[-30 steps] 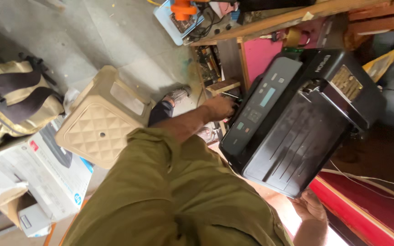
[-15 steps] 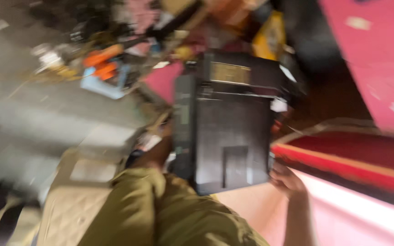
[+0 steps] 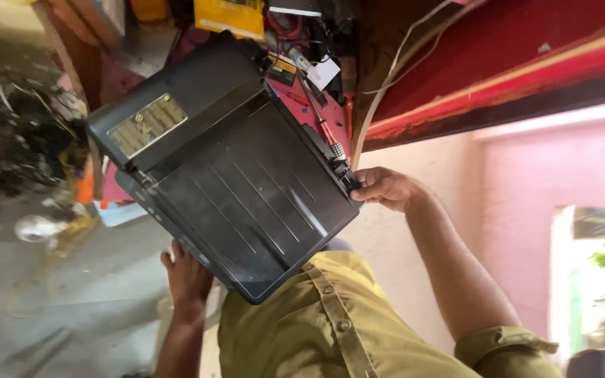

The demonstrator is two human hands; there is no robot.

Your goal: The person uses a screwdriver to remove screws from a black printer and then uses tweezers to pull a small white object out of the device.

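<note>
A black printer [image 3: 232, 175] with a ribbed flat lid and a brass-coloured label plate is held up in front of my olive shirt [image 3: 330, 322]. My left hand [image 3: 187, 276] grips its lower left edge from underneath. My right hand [image 3: 383, 187] clamps the right edge near a hinge. The printer is tilted, with its label end pointing up and to the left.
Behind the printer is a cluttered pink work surface [image 3: 316, 112] with a screwdriver [image 3: 323, 126], a yellow box [image 3: 229, 15] and cables. A red ledge [image 3: 498, 84] and a pink wall [image 3: 526, 210] lie right. Grey floor [image 3: 50, 301] with blurred clutter lies left.
The camera view has swung round sharply. The printer stays in both hands and now appears closer and turned, with its lid facing me.
</note>
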